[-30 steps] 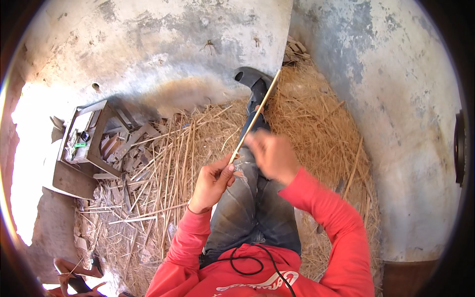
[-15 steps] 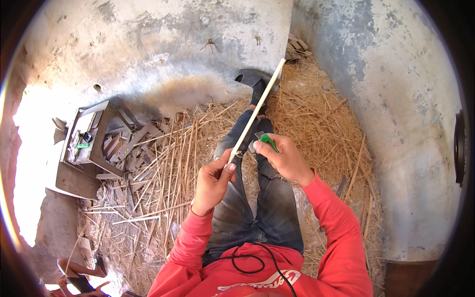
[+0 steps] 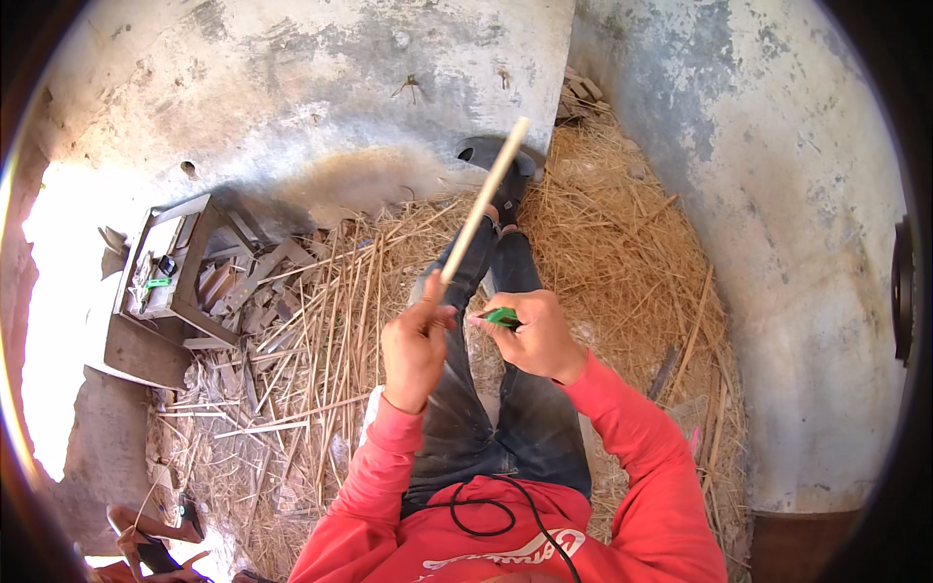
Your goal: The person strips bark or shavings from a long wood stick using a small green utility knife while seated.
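Our stick had swung leftward above our legs; our left fingers pinched its near end, probably to leave the length free, while our right fingers gripped the knife just beside.

Wooden table near blotchy wall; small green item toward table's near edge, dark item by right edge; wood scraps alongside.

Left hand in my head view, gripping a pale stick near its lower end, right hand just beside, curled around a green tool, jeans stretched out beyond, loose straw I see covering the floor.
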A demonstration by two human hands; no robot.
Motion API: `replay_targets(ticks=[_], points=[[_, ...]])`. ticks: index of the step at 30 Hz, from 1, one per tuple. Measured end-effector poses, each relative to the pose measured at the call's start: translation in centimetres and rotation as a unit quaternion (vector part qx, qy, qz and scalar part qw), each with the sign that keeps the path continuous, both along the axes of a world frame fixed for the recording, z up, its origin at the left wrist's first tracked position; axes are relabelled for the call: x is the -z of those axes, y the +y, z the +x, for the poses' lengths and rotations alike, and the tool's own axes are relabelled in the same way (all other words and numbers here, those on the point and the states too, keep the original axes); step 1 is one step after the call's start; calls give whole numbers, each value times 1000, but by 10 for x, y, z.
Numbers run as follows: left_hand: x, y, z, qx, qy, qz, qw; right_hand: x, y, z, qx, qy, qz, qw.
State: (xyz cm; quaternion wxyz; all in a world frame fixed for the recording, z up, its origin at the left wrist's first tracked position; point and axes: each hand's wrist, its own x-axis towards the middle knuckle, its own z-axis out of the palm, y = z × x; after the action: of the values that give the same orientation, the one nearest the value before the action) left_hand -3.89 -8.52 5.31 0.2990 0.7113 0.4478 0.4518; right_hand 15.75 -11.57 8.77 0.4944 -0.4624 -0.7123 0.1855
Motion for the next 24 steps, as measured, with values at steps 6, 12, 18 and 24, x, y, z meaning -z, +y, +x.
replay_targets(ticks=[6, 12, 18, 24], points=[[-7, 1, -18, 7, -58, -76, 995, -8, 12, 50, 206, 91, -8, 974], [-16, -8, -13, 15, -36, -94, 995, -18, 0, 40, 185, -56, -27, 981], [-15, -11, -3, 25, -26, -80, 996, -11, -11, 3, 87, -220, -107, 966], [-8, -16, 3, 16, -56, -76, 995, -2, 2, -6, 85, -253, -83, 960]])
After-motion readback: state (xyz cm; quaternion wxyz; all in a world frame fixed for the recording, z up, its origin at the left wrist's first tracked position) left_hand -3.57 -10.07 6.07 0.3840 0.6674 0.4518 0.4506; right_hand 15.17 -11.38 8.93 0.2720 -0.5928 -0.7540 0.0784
